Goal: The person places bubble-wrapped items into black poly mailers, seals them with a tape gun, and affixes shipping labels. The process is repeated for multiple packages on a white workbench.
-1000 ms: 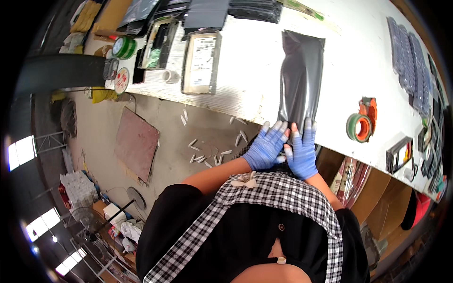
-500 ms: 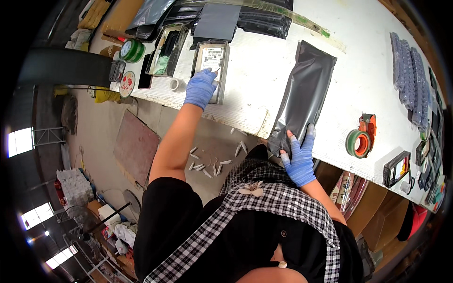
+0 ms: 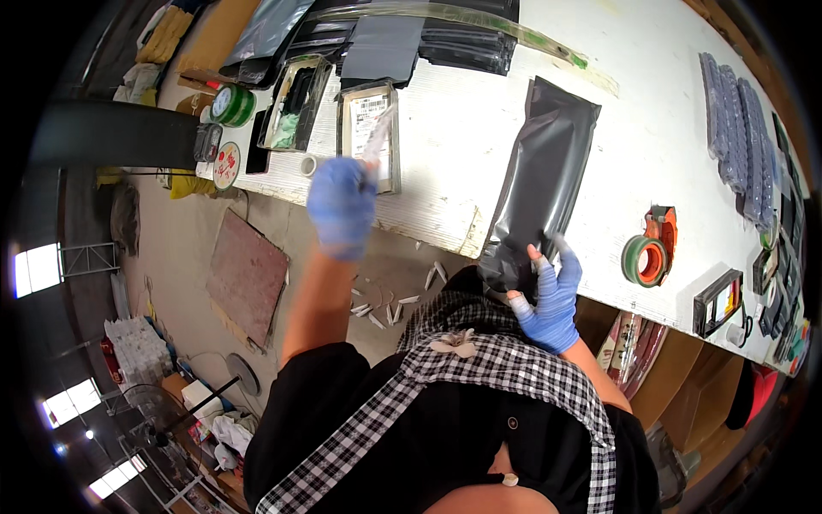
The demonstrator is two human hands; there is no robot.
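Note:
My left hand (image 3: pixel 342 210), in a blue fingerless-tipped glove and blurred by motion, is closed with a thin whitish label (image 3: pixel 380 135) at its fingertips. Just beyond it a shallow clear-sided box (image 3: pixel 395 163) holds a stack of printed white labels (image 3: pixel 370 110). A filled dark grey plastic mailing bag (image 3: pixel 548 163) lies lengthwise on the table, its near end at the front edge by my apron. Beside that near end is my right hand (image 3: pixel 552 300), gloved likewise, fingers spread, with fingertips at the bag's lower right side.
Left on the white table (image 3: pixel 462 128) are a second box (image 3: pixel 295 107), green tape rolls (image 3: pixel 233 104) and a small white ring (image 3: pixel 310 164). Flat mailing bags (image 3: pixel 381 47) lie at the back. A tape dispenser (image 3: pixel 648 257) and bubble-wrapped pieces (image 3: pixel 736 137) sit right. Paper scraps (image 3: pixel 398 308) litter the floor.
My left hand has drawn back from the label box toward me, a label now at its fingertips. My right hand stays beside the bag's near end, its fingers slightly shifted.

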